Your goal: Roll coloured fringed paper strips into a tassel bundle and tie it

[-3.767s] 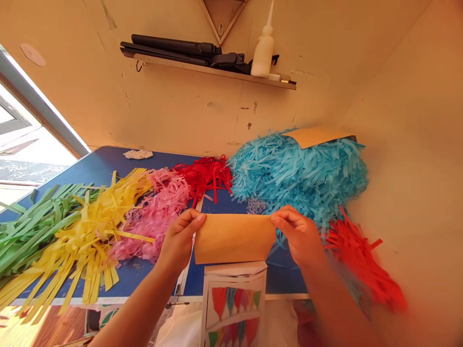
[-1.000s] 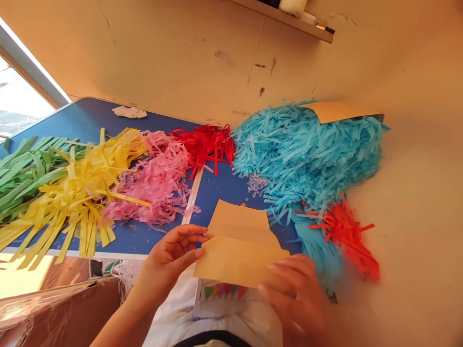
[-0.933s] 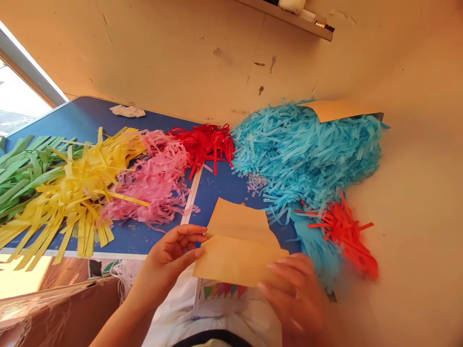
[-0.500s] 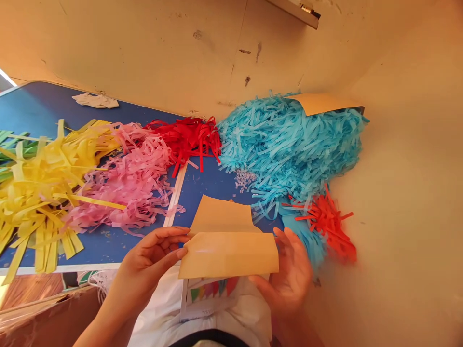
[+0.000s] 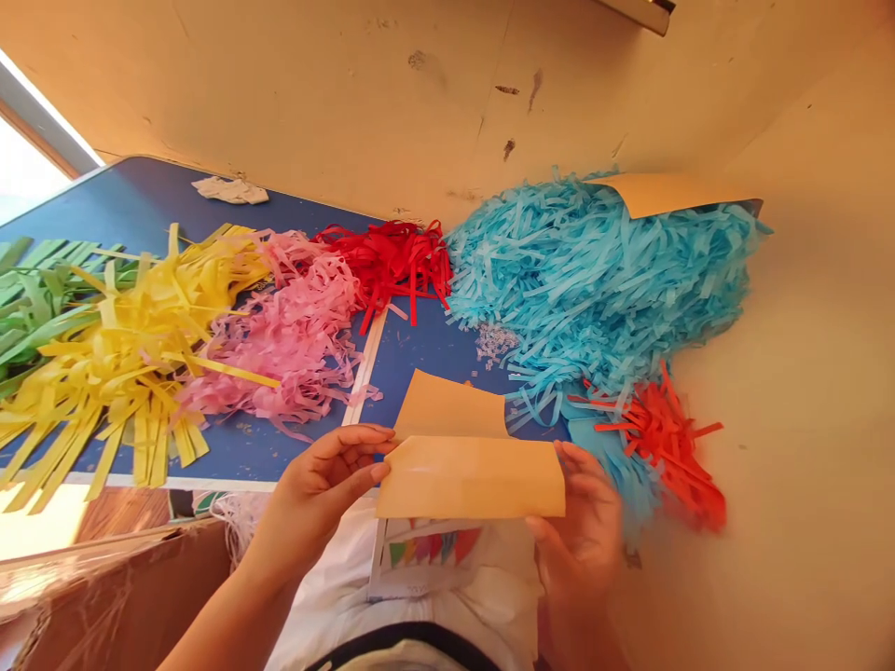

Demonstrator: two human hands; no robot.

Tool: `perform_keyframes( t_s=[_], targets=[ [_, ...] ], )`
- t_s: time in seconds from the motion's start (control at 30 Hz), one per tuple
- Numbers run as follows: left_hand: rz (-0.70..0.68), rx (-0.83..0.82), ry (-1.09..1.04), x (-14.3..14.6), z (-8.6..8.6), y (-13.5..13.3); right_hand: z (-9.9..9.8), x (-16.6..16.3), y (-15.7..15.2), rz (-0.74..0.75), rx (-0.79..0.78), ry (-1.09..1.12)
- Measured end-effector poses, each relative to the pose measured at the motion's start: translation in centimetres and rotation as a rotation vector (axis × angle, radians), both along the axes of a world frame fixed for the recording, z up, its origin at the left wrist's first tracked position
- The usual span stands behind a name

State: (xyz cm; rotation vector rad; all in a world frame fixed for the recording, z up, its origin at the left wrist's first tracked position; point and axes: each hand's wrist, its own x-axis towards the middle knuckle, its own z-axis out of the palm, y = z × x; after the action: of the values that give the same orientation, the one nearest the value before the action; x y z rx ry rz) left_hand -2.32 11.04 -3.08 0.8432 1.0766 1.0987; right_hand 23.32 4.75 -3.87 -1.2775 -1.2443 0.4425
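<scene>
In front of my body I hold a folded tan paper piece (image 5: 472,477) with a smooth, slightly shiny face. My left hand (image 5: 334,485) pinches its left edge between thumb and fingers. My right hand (image 5: 584,517) holds the right end, fingertips at the upper corner and thumb by the lower edge. Behind it, another tan paper panel (image 5: 454,405) stands up over the table edge; whether the two are joined I cannot tell. Below the fold shows a white printed card (image 5: 412,573) with a picture of coloured tassels, its upper part hidden.
A blue table (image 5: 412,349) bears fringed paper bundles: green (image 5: 42,308), yellow (image 5: 150,326), pink (image 5: 286,326), red (image 5: 392,256) and a big light-blue heap (image 5: 601,270). Tan paper (image 5: 671,193) lies on that heap. Orange-red strips (image 5: 671,447) hang at right. A cardboard box (image 5: 140,596) stands lower left.
My view has turned left, so the table and bundles appear farther right. Both hands still grip the tan paper, with little change in their hold.
</scene>
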Motion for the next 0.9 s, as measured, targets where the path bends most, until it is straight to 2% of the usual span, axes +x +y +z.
perform_keyframes(
  t_s=[0.1,0.23,0.37,0.47,0.53,0.63,0.77,0.9],
  targets=[
    [-0.004,0.006,-0.004,0.1,0.1,0.0,-0.2,0.6,0.0,0.048,-0.117,0.004],
    [-0.023,0.032,0.018,0.2,0.2,0.0,-0.1,0.9,-0.4,0.070,-0.147,-0.009],
    [-0.104,0.119,0.156,-0.1,0.6,0.3,0.0,0.7,-0.9,0.086,-0.271,0.029],
    [-0.169,0.169,0.260,-0.2,0.8,0.8,-0.6,0.6,-1.0,0.058,-0.278,0.059],
    [-0.175,0.147,0.263,0.0,0.9,1.1,-1.0,0.5,-0.9,0.054,-0.261,0.116],
    [-0.126,0.094,0.188,0.6,1.0,1.3,-1.0,0.1,-0.6,0.060,-0.212,0.233],
    [-0.004,0.093,0.058,1.4,1.1,1.4,0.3,-0.8,0.0,0.095,-0.163,0.356],
    [0.050,0.052,-0.015,1.8,0.8,1.4,1.0,-1.4,0.1,0.082,-0.128,0.350]
  ],
)
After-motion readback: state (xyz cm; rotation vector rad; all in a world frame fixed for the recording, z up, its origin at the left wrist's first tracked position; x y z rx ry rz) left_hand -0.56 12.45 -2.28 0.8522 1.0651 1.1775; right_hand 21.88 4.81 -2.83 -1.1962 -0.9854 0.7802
